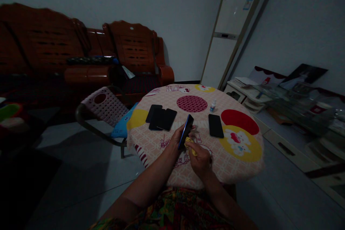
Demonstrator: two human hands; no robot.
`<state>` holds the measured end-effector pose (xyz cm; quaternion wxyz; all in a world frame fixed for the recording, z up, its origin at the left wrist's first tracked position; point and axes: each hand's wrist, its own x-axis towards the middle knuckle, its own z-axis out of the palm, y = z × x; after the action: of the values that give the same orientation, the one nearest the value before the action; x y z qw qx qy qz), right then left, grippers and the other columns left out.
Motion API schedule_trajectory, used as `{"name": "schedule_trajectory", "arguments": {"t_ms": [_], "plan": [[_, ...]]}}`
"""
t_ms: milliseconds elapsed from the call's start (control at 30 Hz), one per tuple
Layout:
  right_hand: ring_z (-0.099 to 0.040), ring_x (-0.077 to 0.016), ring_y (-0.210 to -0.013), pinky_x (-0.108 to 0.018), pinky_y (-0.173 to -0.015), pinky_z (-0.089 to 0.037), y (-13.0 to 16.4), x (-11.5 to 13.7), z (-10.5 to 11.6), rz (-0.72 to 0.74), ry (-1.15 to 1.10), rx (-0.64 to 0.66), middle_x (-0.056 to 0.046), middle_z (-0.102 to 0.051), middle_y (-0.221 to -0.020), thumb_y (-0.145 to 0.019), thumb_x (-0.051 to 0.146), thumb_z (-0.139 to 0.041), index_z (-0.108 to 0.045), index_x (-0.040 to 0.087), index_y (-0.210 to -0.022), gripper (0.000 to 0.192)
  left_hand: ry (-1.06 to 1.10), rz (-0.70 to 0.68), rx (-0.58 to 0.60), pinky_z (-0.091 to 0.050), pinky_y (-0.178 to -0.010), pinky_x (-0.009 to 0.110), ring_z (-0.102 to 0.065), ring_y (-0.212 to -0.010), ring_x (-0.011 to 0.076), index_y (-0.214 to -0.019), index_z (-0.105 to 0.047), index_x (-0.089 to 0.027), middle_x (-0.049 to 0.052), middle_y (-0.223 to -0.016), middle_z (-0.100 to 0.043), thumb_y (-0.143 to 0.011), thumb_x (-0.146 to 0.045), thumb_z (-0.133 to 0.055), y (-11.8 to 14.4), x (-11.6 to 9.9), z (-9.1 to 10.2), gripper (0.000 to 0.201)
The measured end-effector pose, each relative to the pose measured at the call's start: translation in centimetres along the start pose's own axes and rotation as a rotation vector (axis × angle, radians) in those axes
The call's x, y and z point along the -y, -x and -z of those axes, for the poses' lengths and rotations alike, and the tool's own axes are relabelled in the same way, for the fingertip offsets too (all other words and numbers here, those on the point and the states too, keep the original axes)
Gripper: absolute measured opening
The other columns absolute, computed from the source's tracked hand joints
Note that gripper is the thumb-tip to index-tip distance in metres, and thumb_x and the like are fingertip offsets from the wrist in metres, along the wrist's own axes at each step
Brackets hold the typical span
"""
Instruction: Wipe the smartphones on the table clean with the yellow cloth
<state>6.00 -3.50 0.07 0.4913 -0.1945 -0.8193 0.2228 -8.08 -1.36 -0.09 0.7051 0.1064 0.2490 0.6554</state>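
Note:
My left hand (176, 136) is wrapped round a dark smartphone (185, 131) with a blue edge, held tilted above the round table. In my right hand (199, 158) is a bunched yellow cloth (192, 148), close against the phone's lower right side; whether it touches the phone is hard to tell. Another black phone (216, 126) lies flat to the right of my hands. Left of them, several dark phones (167, 119) lie partly overlapping. A small white bottle with a blue label (212, 105) stands upright behind the right-hand phone.
A patterned tablecloth (151, 151) covers the table. At its left stands a woven chair (104, 104) with a blue packet (124, 122). Wooden seats (132, 50) line the wall. On the right is a low cabinet with a glass top (291, 107); a tall white appliance (223, 50) stands behind.

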Motion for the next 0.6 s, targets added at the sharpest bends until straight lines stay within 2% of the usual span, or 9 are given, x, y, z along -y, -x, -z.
{"name": "schedule_trajectory", "arguments": {"t_ms": [100, 233, 333, 467, 600], "plan": [[-0.071, -0.0189, -0.091, -0.029, -0.079, -0.057, -0.3, -1.1, 0.5, -0.146, 0.083, -0.017, -0.007, -0.073, -0.105, -0.086, 0.014, -0.046, -0.066, 0.020, -0.111, 0.033, 0.030, 0.035, 0.038, -0.040, -0.040, 0.020, -0.051, -0.042, 0.0104, -0.097, -0.066, -0.007, 0.002, -0.057, -0.056, -0.087, -0.043, -0.052, 0.1, -0.4, -0.1, 0.040], [-0.071, -0.0194, -0.073, -0.027, -0.063, -0.054, -0.3, -2.1, 0.9, -0.281, 0.294, 0.035, -0.004, -0.075, -0.093, -0.085, 0.018, -0.051, -0.066, 0.023, -0.111, 0.031, 0.055, 0.040, 0.134, -0.039, -0.041, 0.019, -0.048, -0.043, 0.0087, -0.101, -0.064, -0.007, 0.001, -0.061, -0.055, -0.084, -0.046, -0.052, 0.5, -0.4, 0.0, 0.045], [-0.070, -0.0185, -0.068, -0.025, -0.059, -0.051, -0.3, -2.2, 0.8, -0.251, 0.359, 0.088, -0.002, -0.075, -0.088, -0.083, 0.017, -0.054, -0.066, 0.027, -0.111, 0.032, 0.087, 0.046, 0.176, -0.043, -0.045, 0.020, -0.053, -0.049, 0.0106, -0.106, -0.063, -0.006, 0.003, -0.066, -0.057, -0.083, -0.046, -0.051, 0.5, -0.4, 0.4, 0.048], [-0.069, -0.0175, -0.071, -0.024, -0.061, -0.050, -0.4, -2.0, 0.8, -0.180, 0.353, 0.094, -0.002, -0.074, -0.094, -0.087, 0.024, -0.056, -0.062, 0.029, -0.119, 0.033, 0.119, 0.045, 0.177, -0.047, -0.051, 0.025, -0.059, -0.056, 0.0149, -0.111, -0.060, -0.005, 0.006, -0.071, -0.061, -0.082, -0.046, -0.049, 0.1, -0.4, 0.8, 0.051], [-0.067, -0.0207, -0.086, -0.030, -0.073, -0.052, -0.3, -1.8, 1.1, -0.200, 0.397, -0.025, -0.008, -0.071, -0.098, -0.093, 0.032, -0.051, -0.062, 0.021, -0.119, 0.031, 0.157, 0.063, 0.183, -0.048, -0.054, 0.025, -0.060, -0.058, 0.0160, -0.111, -0.060, -0.004, 0.009, -0.071, -0.063, -0.082, -0.046, -0.050, -0.2, -0.7, 0.8, 0.052]]}}
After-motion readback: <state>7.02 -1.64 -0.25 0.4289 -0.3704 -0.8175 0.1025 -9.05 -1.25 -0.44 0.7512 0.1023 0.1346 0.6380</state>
